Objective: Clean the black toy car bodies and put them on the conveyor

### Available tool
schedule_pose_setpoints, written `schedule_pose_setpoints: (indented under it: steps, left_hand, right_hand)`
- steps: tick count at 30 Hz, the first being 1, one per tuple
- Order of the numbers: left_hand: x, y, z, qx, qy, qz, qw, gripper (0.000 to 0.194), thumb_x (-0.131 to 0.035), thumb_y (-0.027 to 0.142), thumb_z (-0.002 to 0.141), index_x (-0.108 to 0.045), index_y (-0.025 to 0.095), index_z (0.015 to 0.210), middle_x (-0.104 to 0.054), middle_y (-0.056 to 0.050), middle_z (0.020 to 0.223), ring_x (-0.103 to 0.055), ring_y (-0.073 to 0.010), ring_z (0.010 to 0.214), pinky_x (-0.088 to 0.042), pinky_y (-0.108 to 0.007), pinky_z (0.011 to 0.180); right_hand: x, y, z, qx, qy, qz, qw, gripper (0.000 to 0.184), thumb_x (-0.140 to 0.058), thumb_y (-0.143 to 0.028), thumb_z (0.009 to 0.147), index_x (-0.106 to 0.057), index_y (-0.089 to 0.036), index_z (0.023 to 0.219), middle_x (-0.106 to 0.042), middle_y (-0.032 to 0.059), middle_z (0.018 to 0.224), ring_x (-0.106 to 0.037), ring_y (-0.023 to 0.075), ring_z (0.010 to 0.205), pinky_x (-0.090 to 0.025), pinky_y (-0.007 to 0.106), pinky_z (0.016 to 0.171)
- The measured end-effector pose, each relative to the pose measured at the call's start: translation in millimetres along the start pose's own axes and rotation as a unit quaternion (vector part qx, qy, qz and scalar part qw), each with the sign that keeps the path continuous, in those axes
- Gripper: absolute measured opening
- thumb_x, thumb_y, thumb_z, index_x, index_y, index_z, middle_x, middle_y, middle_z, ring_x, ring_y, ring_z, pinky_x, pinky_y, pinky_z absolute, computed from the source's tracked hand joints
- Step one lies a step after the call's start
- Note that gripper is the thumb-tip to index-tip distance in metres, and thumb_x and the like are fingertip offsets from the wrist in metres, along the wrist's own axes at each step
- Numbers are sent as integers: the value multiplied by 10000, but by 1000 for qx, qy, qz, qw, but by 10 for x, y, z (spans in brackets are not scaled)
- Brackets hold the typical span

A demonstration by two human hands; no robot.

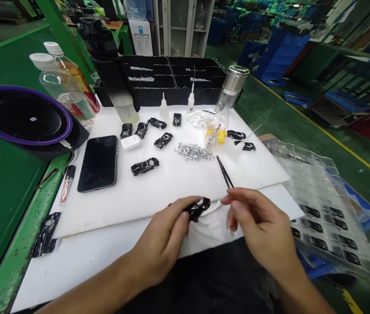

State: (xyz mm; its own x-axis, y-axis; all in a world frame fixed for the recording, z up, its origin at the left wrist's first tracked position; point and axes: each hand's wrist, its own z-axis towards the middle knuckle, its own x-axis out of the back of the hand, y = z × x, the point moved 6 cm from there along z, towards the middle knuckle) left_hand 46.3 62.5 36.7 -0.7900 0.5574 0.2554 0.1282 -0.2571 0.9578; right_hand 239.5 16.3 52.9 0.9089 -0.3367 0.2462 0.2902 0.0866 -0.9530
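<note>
My left hand point(163, 240) is closed around a small black toy car body point(198, 208) near the front edge of the white foam sheet. Just to its right, my right hand point(259, 222) has its fingers bent round the near end of dark tweezers point(225, 173). The tweezers point away from me, toward a pile of small silvery metal parts point(194, 151). A white cloth point(214, 222) lies below the car body, between both hands. Several more glossy black car bodies point(144, 166) are spread over the foam sheet point(185, 183).
A phone point(98, 163), a white case point(130, 142) and a speaker-like round device point(24, 117) stand at left. Behind are bottles point(163, 107), a flask point(232, 89) and a black divided box point(171, 74). At right, a clear tray point(322, 174) holds several car bodies.
</note>
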Motion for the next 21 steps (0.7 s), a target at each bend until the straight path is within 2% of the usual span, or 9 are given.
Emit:
schedule_pose_setpoints:
  steps: [2,4,8,11,13,21]
  left_hand:
    - [-28,-14,0,71,4,-133,989,316,-350,346,1085,-572,263,1293,-685,-22,923,-585,-123,729,-518,-261,686]
    - [-118,-20,-12,121,-25,-246,961,325,-342,380,1085,-591,223,1223,-669,-26,861,-557,-117,686,-494,-258,651]
    - [-229,-52,-49,183,-44,-367,911,316,-381,381,1065,-613,181,1139,-659,-31,809,-529,-104,643,-434,-244,624]
    - [-259,-94,-79,233,-32,-404,884,300,-400,361,1045,-627,166,1055,-662,-31,777,-509,-96,611,-402,-234,605]
    - [-272,-89,-81,243,-30,-414,877,298,-405,358,1037,-627,160,1024,-663,-36,772,-515,-104,613,-391,-234,594]
    - [-323,-45,-83,241,-41,-415,876,286,-394,343,1047,-613,160,1072,-676,-48,860,-591,-132,643,-428,-262,606]
  right_hand:
    - [-104,11,-53,-30,-63,42,997,293,-696,-271,932,-668,-323,1219,-733,9,1000,-657,73,604,-579,189,554]
    - [-212,20,-86,-63,-112,84,988,389,-734,-264,905,-650,-336,1278,-725,-3,954,-661,72,625,-587,187,586]
    - [-374,22,-120,-119,-161,181,963,379,-750,-256,897,-672,-292,1266,-711,-22,769,-671,84,645,-590,191,629]
    - [-444,19,-140,-148,-191,245,939,353,-731,-239,916,-675,-300,1259,-727,-28,773,-696,81,675,-582,180,657]
    - [-468,25,-147,-161,-209,267,927,344,-718,-224,927,-672,-305,1258,-735,-35,767,-705,75,688,-574,170,672]
    - [-495,73,-126,-182,-222,296,911,308,-689,-217,948,-673,-275,1250,-707,-50,697,-669,59,629,-548,165,634]
